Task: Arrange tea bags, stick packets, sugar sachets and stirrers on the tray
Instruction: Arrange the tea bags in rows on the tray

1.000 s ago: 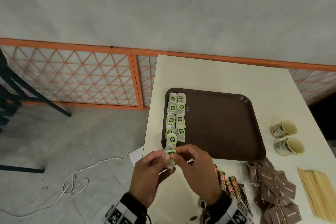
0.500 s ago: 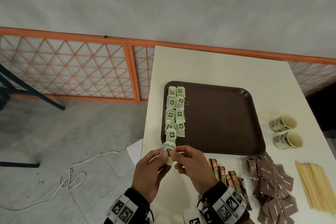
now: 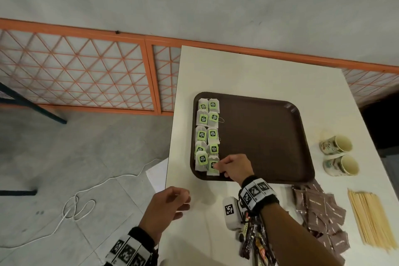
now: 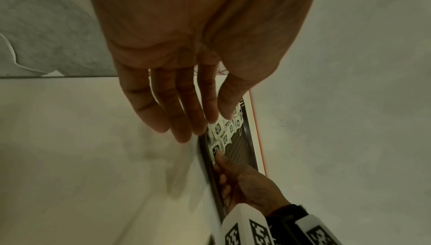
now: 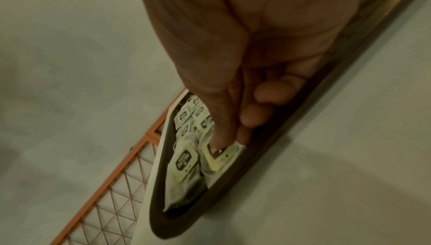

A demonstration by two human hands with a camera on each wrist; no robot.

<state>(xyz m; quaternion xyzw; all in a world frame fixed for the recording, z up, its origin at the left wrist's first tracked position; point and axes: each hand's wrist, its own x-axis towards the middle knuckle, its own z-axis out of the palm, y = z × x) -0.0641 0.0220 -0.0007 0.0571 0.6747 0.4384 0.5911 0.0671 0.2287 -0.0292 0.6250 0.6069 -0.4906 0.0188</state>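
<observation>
A brown tray (image 3: 259, 136) lies on the white table (image 3: 259, 71). Two columns of green-tagged tea bags (image 3: 203, 119) run down its left side. My right hand (image 3: 218, 165) pinches the tag of the nearest tea bag (image 3: 212, 167) between thumb and forefinger at the foot of the right column; the bag lies on the tray. The right wrist view shows that pinch (image 5: 224, 144) on the tea bag (image 5: 221, 157). My left hand (image 3: 187, 201) hovers empty near the table's front left edge, its fingers (image 4: 184, 129) relaxed.
Stick packets (image 3: 252, 237) lie partly under my right forearm. Brown sugar sachets (image 3: 319, 211) and wooden stirrers (image 3: 367, 220) lie at the front right. Two paper cups (image 3: 336, 146) lie on their sides right of the tray. Beyond the table's left edge is floor with a white cable (image 3: 75, 205).
Both hands held the tea bag together just off the tray's front edge. Now the left hand has let go and drawn back, and the right has carried the bag onto the tray.
</observation>
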